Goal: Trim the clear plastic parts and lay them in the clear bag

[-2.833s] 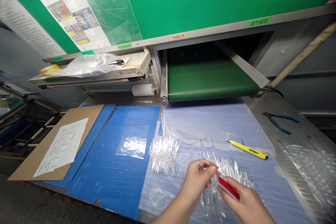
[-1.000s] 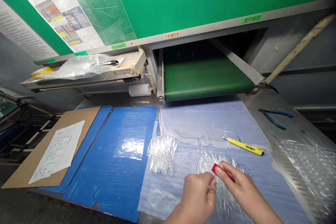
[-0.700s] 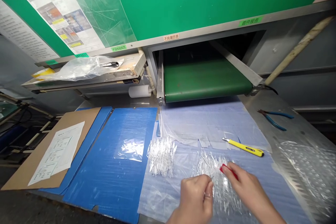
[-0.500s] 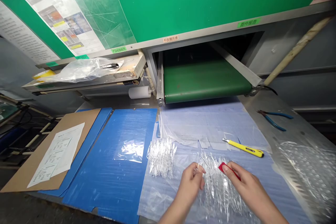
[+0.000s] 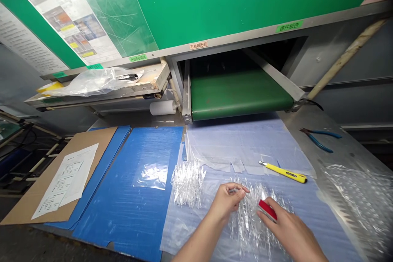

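My right hand grips a small red block with a pale edge between thumb and fingers, over the right-hand heap of thin clear plastic pieces. Just left of it, my left hand is closed in a pinch above the same heap's upper left part. Whatever sits between those fingertips is too small and clear to make out. A second pile of clear plastic pieces lies further left, apart from both hands. Beneath everything is a bluish plastic sheet.
Beyond the heap lies a yellow utility knife. Blue-handled pliers and bubble wrap are on the right. A green conveyor belt overhangs the back. To the left are a blue board and cardboard with papers.
My left hand has risen slightly and turned, its fingertips now pointing right. My right hand has tilted the red block, showing its pale edge, and moved a little lower.
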The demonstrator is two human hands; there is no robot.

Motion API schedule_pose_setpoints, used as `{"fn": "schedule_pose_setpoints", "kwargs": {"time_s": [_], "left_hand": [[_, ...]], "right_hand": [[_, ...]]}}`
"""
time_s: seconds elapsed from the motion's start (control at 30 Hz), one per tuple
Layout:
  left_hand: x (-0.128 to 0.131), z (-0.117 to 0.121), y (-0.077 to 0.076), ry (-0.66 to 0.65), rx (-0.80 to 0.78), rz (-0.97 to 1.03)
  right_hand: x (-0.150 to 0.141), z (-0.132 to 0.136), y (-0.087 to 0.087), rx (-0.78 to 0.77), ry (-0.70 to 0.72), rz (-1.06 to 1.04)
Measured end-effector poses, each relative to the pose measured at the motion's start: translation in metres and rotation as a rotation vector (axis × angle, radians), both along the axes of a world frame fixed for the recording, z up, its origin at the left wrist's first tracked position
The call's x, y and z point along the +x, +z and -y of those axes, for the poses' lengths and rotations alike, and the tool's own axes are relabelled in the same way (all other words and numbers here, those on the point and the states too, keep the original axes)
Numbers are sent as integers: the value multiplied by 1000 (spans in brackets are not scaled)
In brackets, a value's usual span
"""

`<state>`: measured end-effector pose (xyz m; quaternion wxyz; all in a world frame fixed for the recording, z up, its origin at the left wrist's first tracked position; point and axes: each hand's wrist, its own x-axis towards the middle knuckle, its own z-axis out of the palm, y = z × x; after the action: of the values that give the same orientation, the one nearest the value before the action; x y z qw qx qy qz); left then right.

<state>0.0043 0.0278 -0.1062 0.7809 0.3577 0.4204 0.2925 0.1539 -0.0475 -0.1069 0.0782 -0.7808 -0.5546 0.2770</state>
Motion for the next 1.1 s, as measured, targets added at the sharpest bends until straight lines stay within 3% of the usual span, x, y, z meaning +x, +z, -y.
{"fn": "schedule_pose_setpoints", "kwargs": {"time_s": [0.13,0.27,0.4,0.5,0.6,0.77,0.83,0.93,1.1], "left_hand": [[-1,-3,14,107,94,10],[-3,-1,29,121,130,-25],[0,7,39,36,205,-179],[1,15,44,-63,276,-292],[-2,22,49,-131,430,-381],[-12,31,53,-163,732,-517],[-13,33,50,-172,789,-549],[-12,35,44,-161,829,-570],[-13,37,47,-130,733,-557]], "right_hand": [[12,0,-2,18,-25,-94],[23,1,-3,87,-156,-284],[12,-7,20,157,-317,-679],[-3,-18,41,150,-274,-821],[-11,-26,48,136,-185,-779],[-1,-28,44,193,-211,-345],[1,-26,45,200,-195,-305],[-3,-24,46,197,-97,-306],[-13,-22,41,222,-98,-168]]}}
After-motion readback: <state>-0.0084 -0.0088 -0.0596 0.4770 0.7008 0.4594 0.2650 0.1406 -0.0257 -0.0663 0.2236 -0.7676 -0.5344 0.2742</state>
